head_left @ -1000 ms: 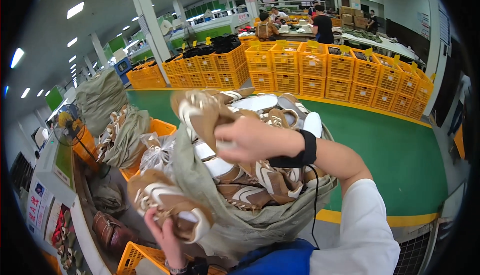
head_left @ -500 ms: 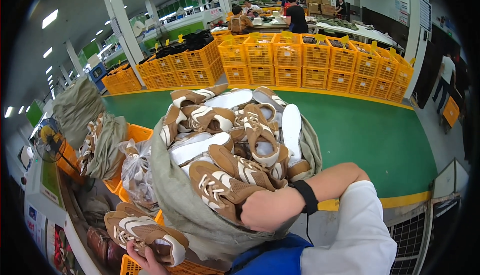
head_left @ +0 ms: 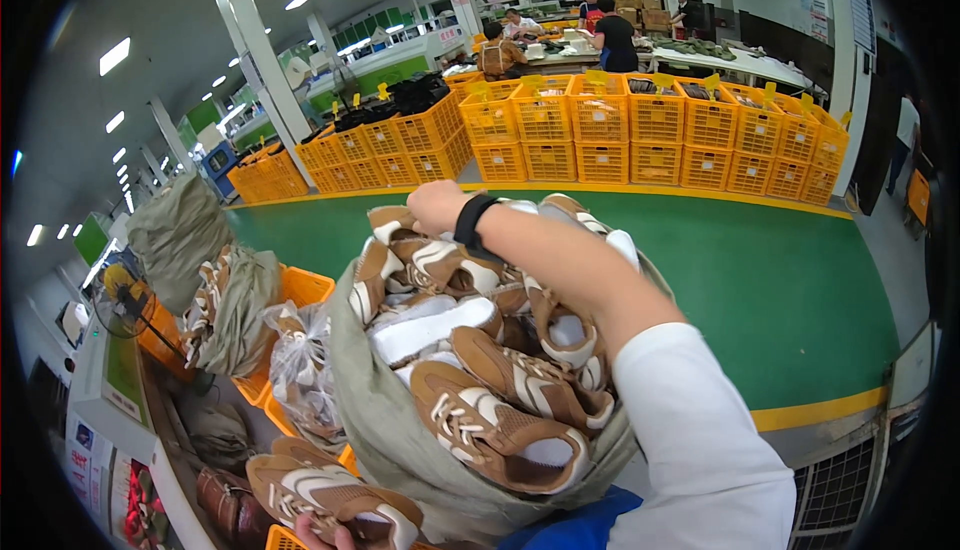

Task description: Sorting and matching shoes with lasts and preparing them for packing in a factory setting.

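A large grey-green sack (head_left: 385, 415) is heaped with brown sneakers (head_left: 490, 425) with cream stripes and laces; some lie with white soles up (head_left: 430, 330). My right hand (head_left: 440, 208) reaches across the heap to its far edge. It is closed at a brown sneaker (head_left: 390, 218) there, its fingertips mostly hidden. At the lower left, my left hand (head_left: 325, 533) holds brown sneakers (head_left: 330, 490) from below, one lying against another, beside the sack. Only some of its fingers show.
Left of the sack are a clear plastic bag of shoes (head_left: 300, 370), orange crates (head_left: 305, 285), more sacks (head_left: 180, 235) and a fan (head_left: 125, 305). Stacked orange crates (head_left: 600, 130) line the far side of the green floor (head_left: 760, 300). People work at a table behind them.
My right hand has moved from the near side of the heap to its far edge, leaving a sneaker lying at the near side. My left hand still holds its sneakers.
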The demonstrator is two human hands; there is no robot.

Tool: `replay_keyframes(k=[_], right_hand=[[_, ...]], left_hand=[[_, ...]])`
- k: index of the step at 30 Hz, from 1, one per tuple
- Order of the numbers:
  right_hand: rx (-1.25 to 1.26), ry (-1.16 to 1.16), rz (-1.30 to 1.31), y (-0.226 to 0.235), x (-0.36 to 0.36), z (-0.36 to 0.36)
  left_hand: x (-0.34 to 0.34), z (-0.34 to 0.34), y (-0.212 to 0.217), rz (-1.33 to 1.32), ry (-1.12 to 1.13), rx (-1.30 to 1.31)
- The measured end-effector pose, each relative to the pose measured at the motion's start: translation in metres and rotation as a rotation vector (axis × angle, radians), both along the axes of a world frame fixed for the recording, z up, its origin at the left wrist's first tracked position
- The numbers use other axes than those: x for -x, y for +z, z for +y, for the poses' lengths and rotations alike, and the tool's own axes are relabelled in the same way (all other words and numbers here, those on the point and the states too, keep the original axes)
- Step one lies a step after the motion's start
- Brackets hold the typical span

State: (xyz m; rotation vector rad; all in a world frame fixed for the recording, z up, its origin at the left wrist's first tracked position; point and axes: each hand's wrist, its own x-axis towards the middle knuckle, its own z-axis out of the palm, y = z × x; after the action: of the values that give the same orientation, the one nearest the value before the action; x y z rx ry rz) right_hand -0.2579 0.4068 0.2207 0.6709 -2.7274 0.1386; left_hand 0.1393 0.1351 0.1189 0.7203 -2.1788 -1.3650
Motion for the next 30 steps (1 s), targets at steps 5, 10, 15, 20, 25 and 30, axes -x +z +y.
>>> replay_keyframes(k=[5, 10, 15, 20, 25, 30], right_hand=[[-0.014, -0.177, 0.156, -0.054, 0.056, -0.029], [0.367, -0.171, 0.277, 0.005, 0.038, 0.011], [1.277, 0.26, -0.412, 0.043, -0.036, 0.093], [1.68, 0.593, -0.535, 0.03, -0.121, 0.123], [0.563, 0.607, 0.536, 0.022, -0.214, 0.121], [0.233, 0.679, 0.779, 0.019, -0.256, 0.097]], left_hand=[[-0.001, -0.003, -0.008, 0.138, -0.062, 0.167], [-0.009, -0.009, -0.009, 0.162, -0.032, 0.187], [-0.005, -0.006, -0.006, 0.186, -0.088, 0.047], [0.002, -0.019, -0.013, 0.269, -0.201, -0.041], [0.011, -0.01, -0.002, 0.333, -0.32, -0.001], [0.013, -0.009, 0.003, 0.384, -0.385, 0.039]])
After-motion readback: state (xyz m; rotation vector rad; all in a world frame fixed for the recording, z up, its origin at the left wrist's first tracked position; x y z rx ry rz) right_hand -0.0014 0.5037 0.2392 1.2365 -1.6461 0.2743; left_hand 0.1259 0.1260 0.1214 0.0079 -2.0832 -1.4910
